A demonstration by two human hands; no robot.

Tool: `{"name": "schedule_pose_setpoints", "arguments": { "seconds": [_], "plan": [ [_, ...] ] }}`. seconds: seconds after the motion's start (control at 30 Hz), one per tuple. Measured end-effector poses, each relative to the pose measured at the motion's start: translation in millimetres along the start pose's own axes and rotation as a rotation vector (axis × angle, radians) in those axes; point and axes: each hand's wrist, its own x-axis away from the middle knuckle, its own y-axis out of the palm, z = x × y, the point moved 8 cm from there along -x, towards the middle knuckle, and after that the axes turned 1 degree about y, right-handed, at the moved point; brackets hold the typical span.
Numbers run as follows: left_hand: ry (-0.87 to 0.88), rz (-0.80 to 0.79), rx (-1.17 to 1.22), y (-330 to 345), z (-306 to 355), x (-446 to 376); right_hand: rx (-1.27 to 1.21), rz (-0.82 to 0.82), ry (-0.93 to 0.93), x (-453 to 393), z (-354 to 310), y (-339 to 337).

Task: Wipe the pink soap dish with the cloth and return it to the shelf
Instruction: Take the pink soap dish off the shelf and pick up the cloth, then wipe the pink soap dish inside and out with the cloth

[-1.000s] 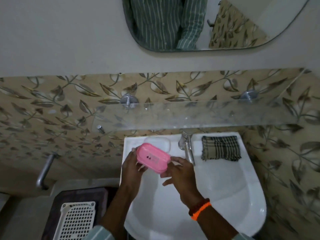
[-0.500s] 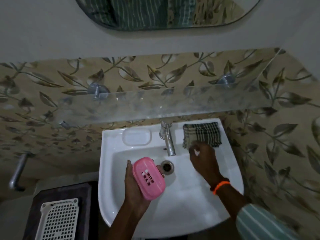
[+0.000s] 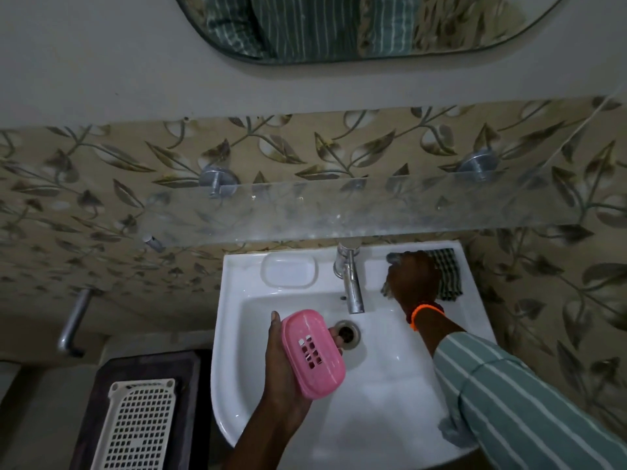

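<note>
My left hand [image 3: 280, 364] grips the pink soap dish [image 3: 312, 352] above the white basin, just left of the drain; its slotted underside faces the camera. My right hand [image 3: 412, 278] lies on the dark checked cloth [image 3: 448, 274], which sits on the basin's back right ledge. The fingers cover most of the cloth, and I cannot tell if they have closed on it. The glass shelf [image 3: 339, 212] runs along the tiled wall above the basin with nothing on it.
A chrome tap [image 3: 351, 283] stands between my hands at the back of the white basin [image 3: 237, 334]. The drain [image 3: 347, 334] is beside the dish. A white perforated tray [image 3: 140, 425] rests on a dark stool at the lower left. A mirror [image 3: 356, 25] hangs above.
My right hand left the soap dish and reached right and back onto the cloth. The left hand lowered the dish over the basin and turned its underside up. The camera tilted down.
</note>
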Motion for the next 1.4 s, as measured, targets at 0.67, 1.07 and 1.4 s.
{"name": "schedule_pose_setpoints", "arguments": {
  "seconds": [0.67,1.07,1.4],
  "plan": [
    [0.043,-0.224,-0.052,23,-30,79,-1.543,-0.483,0.351,171,40,-134],
    [0.071,-0.2,-0.202,30,-34,112,-0.52,-0.057,-0.382,261,-103,-207],
    [0.034,-0.263,-0.191,20,-26,123,-0.361,-0.25,-0.812,304,-104,-199]
  ]
}}
